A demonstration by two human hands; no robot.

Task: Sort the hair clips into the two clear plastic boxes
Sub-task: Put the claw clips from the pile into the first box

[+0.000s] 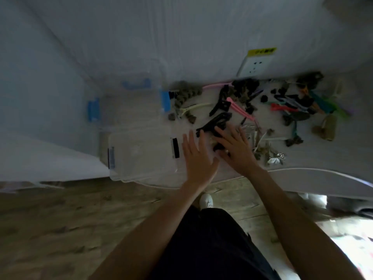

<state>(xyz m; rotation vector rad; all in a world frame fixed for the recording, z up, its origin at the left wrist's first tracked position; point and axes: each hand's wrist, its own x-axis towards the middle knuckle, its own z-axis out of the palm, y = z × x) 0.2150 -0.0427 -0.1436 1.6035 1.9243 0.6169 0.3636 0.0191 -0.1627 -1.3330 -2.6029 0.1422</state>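
Both hands are over the near part of the white tabletop [302, 150]. Left hand [196, 156] is flat, fingers spread wide, holding nothing, just beside the near clear box [141, 158]. Right hand [235, 148] is also spread, its fingertips on or just above a black clip [214, 123]; contact cannot be confirmed through the blur, and no closed grasp is seen.

Hair clips [262, 106] lie scattered from the hands out to the right: black claw types, long pink and pale duckbill types, and a coloured bundle at the far right. A second box with blue latches [133, 102] stands further back.

Judged light, stiff plastic, springy at the hinge, somewhat slick. Best taken by pinching the body across its width, not the teeth, which may snag neighbours.

Whether either box is lidded, and its contents, cannot be made out. Brownish lumps among the clips are too blurred to identify. The right palm hides whatever lies beneath it.
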